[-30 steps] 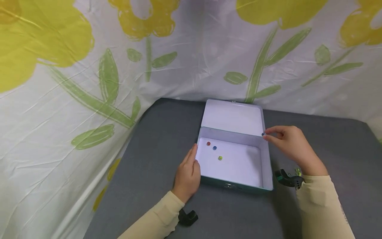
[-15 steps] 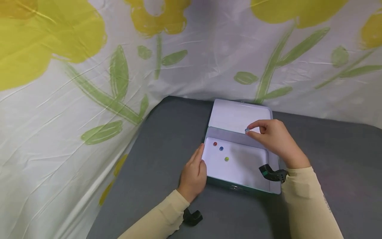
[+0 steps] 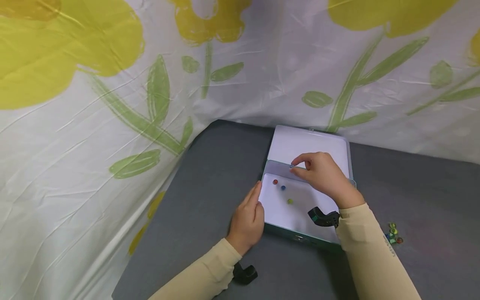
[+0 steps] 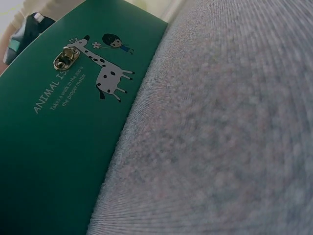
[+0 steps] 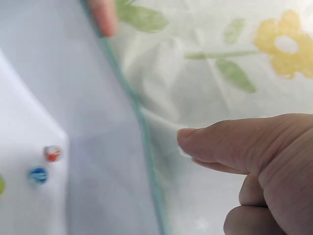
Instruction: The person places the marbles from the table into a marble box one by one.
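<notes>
A green metal box with a white inside (image 3: 275,218) lies with its lid (image 3: 311,143) laid back. My left hand (image 3: 247,218) rests its straight fingers along the box's left wall. Between thumb and forefinger my right hand (image 3: 324,177) pinches a small clear-blue marble (image 3: 291,166), over the back wall of the box; in the right wrist view the thumb mostly hides it. On the box floor are a red marble (image 3: 275,182), a blue marble (image 3: 283,188) and a yellow-green marble (image 3: 290,201). The left wrist view shows the green front with its clasp (image 4: 66,58) and a giraffe print (image 4: 108,76).
Several loose marbles (image 3: 392,233) lie in a cluster on the dark grey table (image 3: 210,179), right of the box and partly behind the right sleeve. A white flower-printed cloth (image 3: 262,83) hangs behind and to the left of the table.
My right hand has carried the pinched marble leftward from the box's right edge to above its back wall. The left hand stays at the left wall. The head view has shifted slightly right.
</notes>
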`<action>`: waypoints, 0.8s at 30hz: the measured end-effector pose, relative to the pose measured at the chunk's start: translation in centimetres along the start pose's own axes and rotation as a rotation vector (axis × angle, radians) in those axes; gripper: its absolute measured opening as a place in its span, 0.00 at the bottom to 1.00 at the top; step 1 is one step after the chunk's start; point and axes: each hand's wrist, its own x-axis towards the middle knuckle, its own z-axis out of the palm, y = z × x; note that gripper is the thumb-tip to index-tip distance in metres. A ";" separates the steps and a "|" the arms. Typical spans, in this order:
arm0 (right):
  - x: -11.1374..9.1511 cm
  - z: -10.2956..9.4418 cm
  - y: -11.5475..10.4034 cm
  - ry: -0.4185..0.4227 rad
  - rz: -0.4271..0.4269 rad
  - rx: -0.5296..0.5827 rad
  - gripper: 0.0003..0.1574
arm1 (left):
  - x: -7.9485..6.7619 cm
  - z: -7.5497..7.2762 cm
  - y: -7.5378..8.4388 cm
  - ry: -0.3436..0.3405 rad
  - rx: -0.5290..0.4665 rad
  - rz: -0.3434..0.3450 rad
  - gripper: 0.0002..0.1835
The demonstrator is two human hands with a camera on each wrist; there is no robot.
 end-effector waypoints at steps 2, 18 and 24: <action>0.1 0.6 0.3 -0.008 0.001 0.000 0.11 | 0.0 0.0 0.0 -0.003 -0.002 -0.001 0.29; 0.9 3.9 2.5 -0.132 -0.018 -0.059 0.11 | 0.2 0.0 -0.1 -0.007 -0.008 0.010 0.29; 0.9 4.0 3.3 -0.126 -0.024 -0.083 0.08 | 0.3 0.0 0.0 -0.007 -0.020 0.008 0.29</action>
